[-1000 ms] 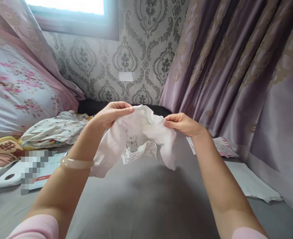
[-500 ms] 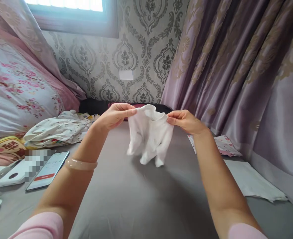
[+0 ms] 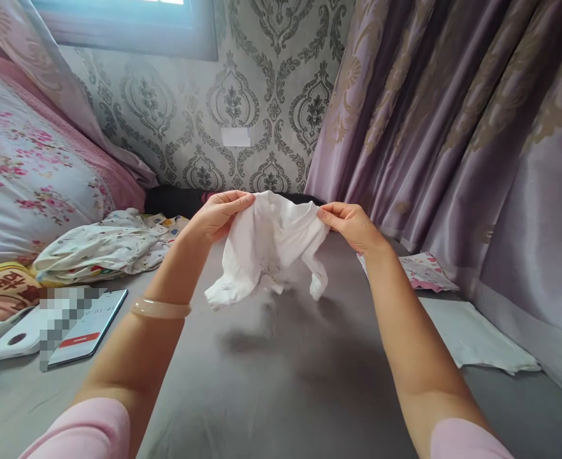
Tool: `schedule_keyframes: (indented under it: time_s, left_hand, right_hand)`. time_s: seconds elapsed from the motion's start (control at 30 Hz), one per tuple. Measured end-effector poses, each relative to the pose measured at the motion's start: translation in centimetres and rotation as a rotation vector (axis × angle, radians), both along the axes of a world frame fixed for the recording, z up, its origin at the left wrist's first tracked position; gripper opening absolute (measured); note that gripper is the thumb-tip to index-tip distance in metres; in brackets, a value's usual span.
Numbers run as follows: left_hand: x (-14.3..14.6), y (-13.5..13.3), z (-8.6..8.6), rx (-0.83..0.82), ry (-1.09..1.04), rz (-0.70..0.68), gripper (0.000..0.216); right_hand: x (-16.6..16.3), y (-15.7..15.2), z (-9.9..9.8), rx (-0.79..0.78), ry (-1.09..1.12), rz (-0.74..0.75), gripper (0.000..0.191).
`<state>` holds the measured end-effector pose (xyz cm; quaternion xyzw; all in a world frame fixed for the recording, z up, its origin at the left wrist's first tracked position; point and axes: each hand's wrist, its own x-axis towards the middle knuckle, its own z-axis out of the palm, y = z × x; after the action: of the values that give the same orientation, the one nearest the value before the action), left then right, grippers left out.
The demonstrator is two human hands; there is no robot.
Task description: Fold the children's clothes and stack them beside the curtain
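A small white long-sleeved shirt (image 3: pixel 285 236) hangs in the air over the grey bed sheet (image 3: pixel 281 395), its neckline at the top. My left hand (image 3: pixel 221 213) pinches one shoulder between thumb and fingers. At the other shoulder, my right hand (image 3: pixel 350 223) has the same kind of pinch. One sleeve swings out toward the lower left, the other dangles below my right hand. The lower part of the shirt is bunched and partly blurred.
On the left lie crumpled patterned clothes (image 3: pixel 111 245), a yellow cushion (image 3: pixel 6 284), a white device (image 3: pixel 16 335) and a phone (image 3: pixel 92 325). To the right are a folded white cloth (image 3: pixel 476 335) and a folded patterned cloth (image 3: pixel 427 271), near the purple curtain (image 3: pixel 405 127).
The shirt has swung and spread wider, one sleeve flaring to the left and its hem lifting. Both hands keep their pinch. The view has shifted slightly.
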<state>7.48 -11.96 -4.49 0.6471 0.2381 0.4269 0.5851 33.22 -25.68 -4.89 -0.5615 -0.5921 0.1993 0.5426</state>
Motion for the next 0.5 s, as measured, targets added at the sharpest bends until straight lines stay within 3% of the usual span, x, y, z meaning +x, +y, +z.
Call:
schedule_keyframes:
  time_s: [0.13, 0.33, 0.4, 0.5]
  left_hand:
    - [0.3, 0.5, -0.8, 0.182, 0.022, 0.129, 0.039]
    - [0.0, 0.5, -1.2, 0.535, 0.112, 0.311, 0.03]
    - [-0.7, 0.0, -0.6, 0.565, 0.104, 0.328, 0.03]
    - [-1.9, -0.5, 0.6, 0.494, 0.081, 0.276, 0.034]
  right_hand:
    - [0.6, 0.8, -0.9, 0.141, -0.031, -0.179, 0.046]
    - [0.1, -0.2, -1.0, 0.255, -0.343, -0.397, 0.039]
    - [-0.2, -1.2, -0.5, 0.232, -0.325, -0.356, 0.042]
    - [-0.3, -2.4, 0.5, 0.127, -0.19, -0.154, 0.047]
